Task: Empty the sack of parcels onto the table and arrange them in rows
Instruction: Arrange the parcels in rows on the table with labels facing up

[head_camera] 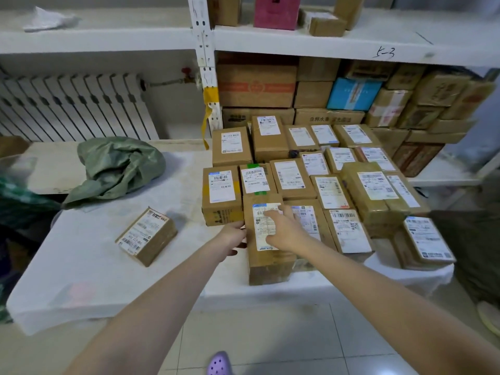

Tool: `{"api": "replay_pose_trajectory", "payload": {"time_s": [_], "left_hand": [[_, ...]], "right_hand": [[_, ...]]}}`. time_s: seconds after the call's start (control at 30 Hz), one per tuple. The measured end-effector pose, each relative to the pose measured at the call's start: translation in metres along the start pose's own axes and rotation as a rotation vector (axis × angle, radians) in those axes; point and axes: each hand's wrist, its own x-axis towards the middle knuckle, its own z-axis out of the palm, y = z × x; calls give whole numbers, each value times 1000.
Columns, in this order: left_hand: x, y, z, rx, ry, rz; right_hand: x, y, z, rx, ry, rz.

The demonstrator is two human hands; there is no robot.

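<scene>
- The left hand (233,238) is pressing fairly straight fingers against the side wall of a tall cardboard parcel (267,263) at the white tabletop's (89,269) front edge.
- The right hand (284,229) is lying flat, fingers spread, across its paper label (260,220).
- Taped brown boxes (292,177) are sitting in rows, touching it.
- The crumpled green sack (116,166) is lying slack, well apart.

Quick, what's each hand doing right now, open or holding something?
Left hand: open, fingers pressing the left side of the tall brown cardboard parcel.
Right hand: open, lying flat on that parcel's white label.
</scene>
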Motion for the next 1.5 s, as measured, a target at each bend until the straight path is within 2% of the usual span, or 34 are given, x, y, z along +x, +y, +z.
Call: {"api": "replay_pose_trajectory", "payload": {"time_s": [0.17, 0.27, 0.33, 0.47, 0.6, 0.77, 0.9, 1.07, 1.17, 1.27, 1.33, 1.4, 1.5], "left_hand": [[2, 4, -5, -52, -81, 40], [6, 3, -10, -26, -139, 85], [8, 2, -12, -1, -151, 93], [17, -4, -17, -36, -148, 47], [21, -11, -33, 1, -176, 13], [28, -8, -64, 50, 18, 14], [33, -11, -97, 139, 196, 64], [37, -34, -155, 414, 629, 109], [38, -53, -182, 598, 683, -78], [45, -72, -199, 599, 566, -296], [49, -83, -200, 645, 525, -339], [52, -90, -198, 707, 563, -338], [55, -88, -193, 570, 558, -302]], "right_hand": [[14, -14, -6, -246, -5, 55], [26, -25, -6, -205, -10, 128], [32, -31, 0, -179, 45, 214], [44, -39, 14, -194, 171, 354], [55, -42, 18, -156, 190, 407], [62, -46, 13, -82, 342, 395], [69, -44, 15, -91, 261, 420], [80, -52, 5, -136, 140, 438], [84, -62, 5, -216, 156, 354], [86, -73, 13, -137, 271, 191], [86, -77, 19, -117, 298, 90], [86, -79, 23, -82, 301, 5], [87, -80, 31, -1, 292, -96]]}}
